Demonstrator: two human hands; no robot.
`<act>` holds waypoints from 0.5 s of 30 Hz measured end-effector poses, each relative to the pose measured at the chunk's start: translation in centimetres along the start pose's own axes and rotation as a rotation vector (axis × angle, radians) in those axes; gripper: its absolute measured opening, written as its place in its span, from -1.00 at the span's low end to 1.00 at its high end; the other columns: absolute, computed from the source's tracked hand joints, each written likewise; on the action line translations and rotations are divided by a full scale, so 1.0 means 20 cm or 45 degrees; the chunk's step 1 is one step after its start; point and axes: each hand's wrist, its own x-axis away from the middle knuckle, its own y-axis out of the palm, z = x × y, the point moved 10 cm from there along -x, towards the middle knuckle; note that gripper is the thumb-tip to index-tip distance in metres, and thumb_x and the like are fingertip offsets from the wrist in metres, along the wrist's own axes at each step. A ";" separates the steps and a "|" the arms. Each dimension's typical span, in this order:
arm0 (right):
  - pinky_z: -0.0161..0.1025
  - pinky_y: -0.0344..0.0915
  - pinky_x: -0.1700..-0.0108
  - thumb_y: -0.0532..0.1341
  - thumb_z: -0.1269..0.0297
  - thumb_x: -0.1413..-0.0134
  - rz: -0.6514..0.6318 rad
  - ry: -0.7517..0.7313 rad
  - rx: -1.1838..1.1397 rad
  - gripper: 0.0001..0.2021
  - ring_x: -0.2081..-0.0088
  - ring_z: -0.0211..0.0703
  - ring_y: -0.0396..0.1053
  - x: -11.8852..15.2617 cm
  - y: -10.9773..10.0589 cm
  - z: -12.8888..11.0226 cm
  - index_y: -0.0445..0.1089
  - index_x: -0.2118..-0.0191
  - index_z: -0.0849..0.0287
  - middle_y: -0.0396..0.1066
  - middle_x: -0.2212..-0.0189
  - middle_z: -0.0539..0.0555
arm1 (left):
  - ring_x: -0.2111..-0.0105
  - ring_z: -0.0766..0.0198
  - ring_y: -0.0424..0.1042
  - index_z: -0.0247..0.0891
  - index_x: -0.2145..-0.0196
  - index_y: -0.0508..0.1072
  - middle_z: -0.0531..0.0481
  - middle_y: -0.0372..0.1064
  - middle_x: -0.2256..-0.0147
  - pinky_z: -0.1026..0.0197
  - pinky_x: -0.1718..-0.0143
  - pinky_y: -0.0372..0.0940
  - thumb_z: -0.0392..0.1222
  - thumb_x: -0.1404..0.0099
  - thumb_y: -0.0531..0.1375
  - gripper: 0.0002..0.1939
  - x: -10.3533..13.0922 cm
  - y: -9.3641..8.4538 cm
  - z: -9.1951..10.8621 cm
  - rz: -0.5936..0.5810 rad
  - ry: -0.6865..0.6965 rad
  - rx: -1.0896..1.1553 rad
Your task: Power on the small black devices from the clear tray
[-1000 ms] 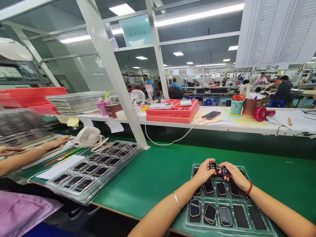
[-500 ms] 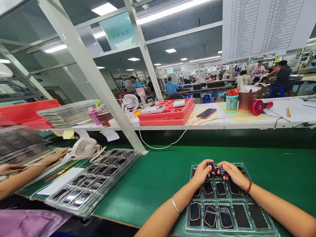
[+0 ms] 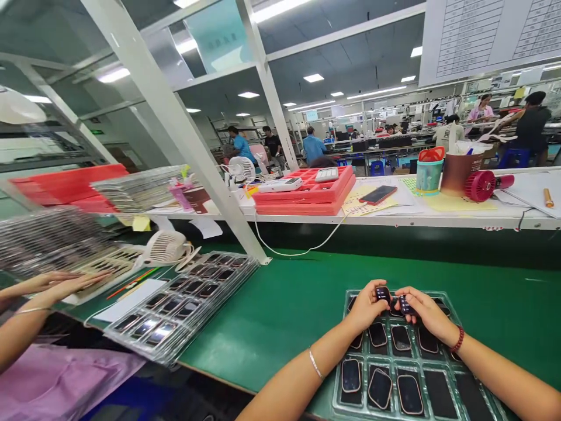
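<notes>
My left hand (image 3: pixel 369 305) is closed around a smartwatch body (image 3: pixel 383 294) with small light marks on its dark screen. Another smartwatch body (image 3: pixel 405 304), its screen lit with white items, is pinched in my right hand (image 3: pixel 421 310). The two watches are held close together, a small gap between them. Beneath my hands lies a clear plastic tray (image 3: pixel 390 356) with compartments. Several dark-screened watch bodies (image 3: pixel 409 394) sit in it, some tilted in their slots. Two front-row slots at the right show only black lining. My hands and forearms cover part of the tray.
At left, a co-worker's hands (image 3: pixel 76 286) rest over a pale tray. Nearby are a stack of watch-filled trays (image 3: pixel 175 310) and a white fan (image 3: pixel 164 248). The shelf ahead holds red foam trays (image 3: pixel 302 202), a phone (image 3: pixel 378 195) and a pink fan (image 3: pixel 480 186). A slanted white post (image 3: pixel 175 123) stands left.
The view has swung slightly left, so things sit farther right. The left watch's screen faces me more, showing light marks. The co-worker's hands have come together over the pale tray.
</notes>
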 end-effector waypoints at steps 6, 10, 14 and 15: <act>-0.18 0.27 0.42 0.18 -0.32 -0.13 -0.015 0.039 0.014 -0.41 0.45 -0.13 0.38 0.00 -0.03 0.05 0.39 0.03 0.13 0.51 0.23 0.14 | 0.42 0.36 0.43 -0.28 -0.02 0.32 -0.02 0.48 0.26 0.30 0.39 0.20 -0.38 0.00 0.24 -0.43 -0.01 0.01 -0.02 0.001 -0.020 0.034; -0.17 0.28 0.41 0.19 -0.29 -0.13 -0.026 0.044 0.032 -0.42 0.45 -0.11 0.38 0.00 -0.04 0.05 0.40 0.02 0.13 0.52 0.22 0.15 | 0.43 0.37 0.44 -0.30 -0.04 0.32 -0.02 0.48 0.26 0.33 0.45 0.17 -0.39 0.00 0.24 -0.41 -0.01 0.00 -0.03 0.019 -0.025 0.020; -0.13 0.29 0.39 0.20 -0.24 -0.16 -0.031 0.045 0.047 -0.48 0.44 -0.09 0.38 0.00 -0.05 0.09 0.40 0.01 0.10 0.52 0.18 0.16 | 0.45 0.38 0.44 -0.31 -0.02 0.33 0.01 0.47 0.30 0.33 0.47 0.17 -0.37 0.03 0.25 -0.41 -0.02 0.01 -0.02 0.018 -0.007 0.036; -0.12 0.29 0.39 0.19 -0.23 -0.17 -0.037 0.040 0.049 -0.49 0.43 -0.09 0.38 0.00 -0.05 0.10 0.41 0.01 0.10 0.52 0.18 0.16 | 0.46 0.38 0.44 -0.31 -0.01 0.33 0.02 0.47 0.31 0.33 0.48 0.17 -0.36 0.04 0.25 -0.41 -0.02 0.01 -0.03 0.020 -0.007 0.037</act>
